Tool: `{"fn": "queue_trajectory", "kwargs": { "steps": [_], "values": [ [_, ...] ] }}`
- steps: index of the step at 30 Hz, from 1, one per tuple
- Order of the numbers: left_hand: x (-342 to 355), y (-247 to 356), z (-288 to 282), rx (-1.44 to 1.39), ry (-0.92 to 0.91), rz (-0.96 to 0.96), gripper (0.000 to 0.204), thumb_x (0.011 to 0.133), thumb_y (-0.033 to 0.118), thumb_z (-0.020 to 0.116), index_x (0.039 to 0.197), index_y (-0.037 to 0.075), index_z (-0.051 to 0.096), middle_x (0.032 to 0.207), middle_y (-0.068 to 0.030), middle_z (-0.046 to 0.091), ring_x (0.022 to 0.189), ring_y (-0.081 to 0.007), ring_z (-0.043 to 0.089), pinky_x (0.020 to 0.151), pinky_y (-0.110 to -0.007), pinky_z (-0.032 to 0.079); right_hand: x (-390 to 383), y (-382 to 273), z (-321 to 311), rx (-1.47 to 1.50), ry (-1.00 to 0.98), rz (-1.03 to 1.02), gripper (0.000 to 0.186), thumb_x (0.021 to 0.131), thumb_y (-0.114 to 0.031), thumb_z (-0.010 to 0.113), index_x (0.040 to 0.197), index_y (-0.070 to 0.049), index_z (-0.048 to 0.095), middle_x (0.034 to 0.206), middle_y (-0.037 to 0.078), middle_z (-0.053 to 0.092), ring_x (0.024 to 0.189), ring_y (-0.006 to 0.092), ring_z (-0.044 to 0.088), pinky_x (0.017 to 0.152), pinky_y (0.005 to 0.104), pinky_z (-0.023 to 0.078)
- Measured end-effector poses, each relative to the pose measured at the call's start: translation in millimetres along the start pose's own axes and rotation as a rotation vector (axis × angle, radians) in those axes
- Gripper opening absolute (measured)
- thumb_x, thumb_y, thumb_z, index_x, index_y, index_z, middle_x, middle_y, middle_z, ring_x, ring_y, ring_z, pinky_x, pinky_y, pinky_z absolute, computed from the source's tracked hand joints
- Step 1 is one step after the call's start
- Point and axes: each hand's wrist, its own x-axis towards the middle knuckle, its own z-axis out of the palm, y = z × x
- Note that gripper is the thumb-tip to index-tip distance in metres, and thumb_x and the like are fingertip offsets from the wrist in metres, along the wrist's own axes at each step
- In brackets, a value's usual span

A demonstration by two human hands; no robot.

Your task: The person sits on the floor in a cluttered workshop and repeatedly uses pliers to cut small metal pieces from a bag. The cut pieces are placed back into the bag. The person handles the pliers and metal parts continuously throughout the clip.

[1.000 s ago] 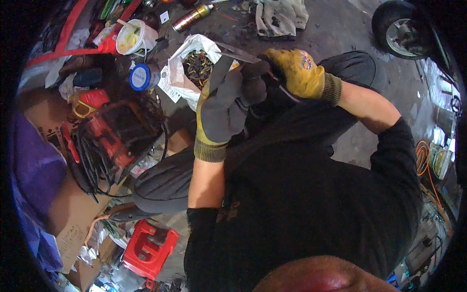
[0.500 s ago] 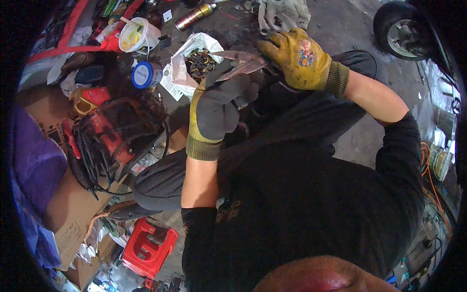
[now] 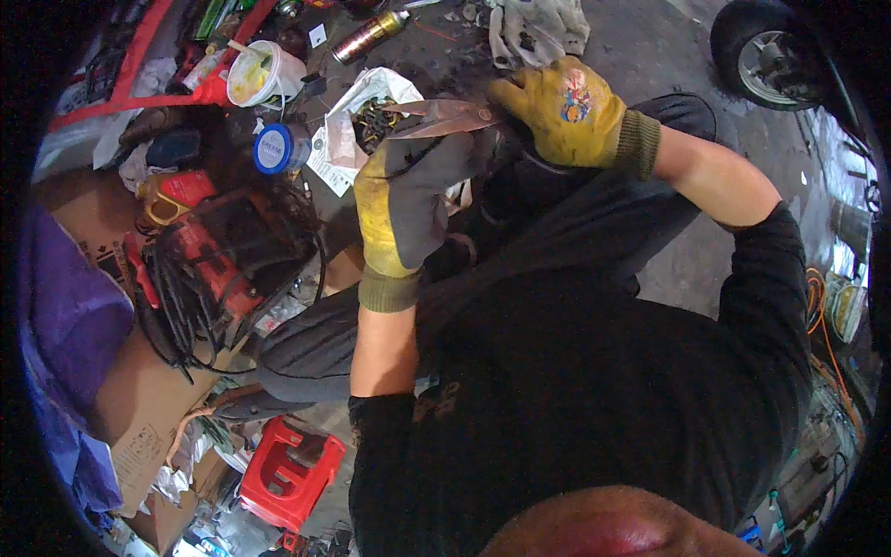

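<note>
My right hand (image 3: 571, 116), in a yellow work glove with a knitted cuff, is closed round the handle end of a pair of rusty shears (image 3: 455, 118). Their blades point left, and sit almost together. Just below the blades is my left hand (image 3: 404, 209), gloved in yellow and grey, its fingers curled; whatever they hold is hidden. Beyond the left hand lies an open white bag (image 3: 404, 85) with small dark and yellow pieces (image 3: 371, 121) in it.
Left of the bag stand a blue-lidded tub (image 3: 281, 148) and a white bucket (image 3: 290, 74). A spray can (image 3: 369, 37) and a grey rag (image 3: 538, 32) lie farther off. A red machine with black cables (image 3: 218, 269) is at left, a red plastic piece (image 3: 292, 473) below, a wheel (image 3: 766, 65) far right.
The shears' blades have come closer together. My left hand has turned and shifted slightly left, showing more of the glove's yellow side. The right hand has stayed nearly in place.
</note>
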Motion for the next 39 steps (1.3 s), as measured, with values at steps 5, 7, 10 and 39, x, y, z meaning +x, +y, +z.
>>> {"fn": "queue_trajectory", "kwargs": {
  "steps": [5,7,10,39],
  "values": [
    [1,-18,-14,0.553,0.041,0.206,0.025,0.095,0.0,0.062,0.119,-0.003,0.066,0.112,-0.0113,0.072,0.107,-0.0202,0.07,0.084,-0.032,0.059,-1,-3,0,0.177,-0.019,0.048,0.044,0.082,-0.019,0.066,0.124,-0.009,0.059,0.098,0.017,0.07,0.092,0.0363,0.07,0.078,0.047,0.056],
    [5,-14,-13,0.772,-0.008,0.384,0.022,0.095,0.001,0.063,0.117,-0.003,0.066,0.108,-0.0106,0.072,0.104,-0.02,0.07,0.083,-0.032,0.058,-3,-4,3,0.205,0.003,0.063,0.043,0.083,-0.019,0.066,0.124,-0.009,0.059,0.098,0.017,0.07,0.092,0.0366,0.07,0.078,0.0468,0.056],
    [8,-20,-20,0.365,0.046,0.139,0.023,0.094,0.003,0.064,0.116,-0.003,0.065,0.105,-0.0106,0.072,0.099,-0.0198,0.07,0.082,-0.031,0.058,-1,-7,4,0.205,0.036,0.057,0.04,0.085,-0.02,0.066,0.123,-0.008,0.059,0.096,0.018,0.07,0.091,0.0369,0.07,0.078,0.0472,0.056],
    [7,37,-3,-0.005,0.023,-0.336,0.032,0.092,0.009,0.07,0.122,-0.001,0.066,0.103,-0.0136,0.074,0.081,-0.0174,0.072,0.065,-0.026,0.056,15,7,1,-0.088,0.144,-0.09,0.039,0.091,-0.03,0.063,0.125,-0.014,0.058,0.098,0.013,0.07,0.088,0.0316,0.072,0.075,0.0463,0.054]
  ]
}}
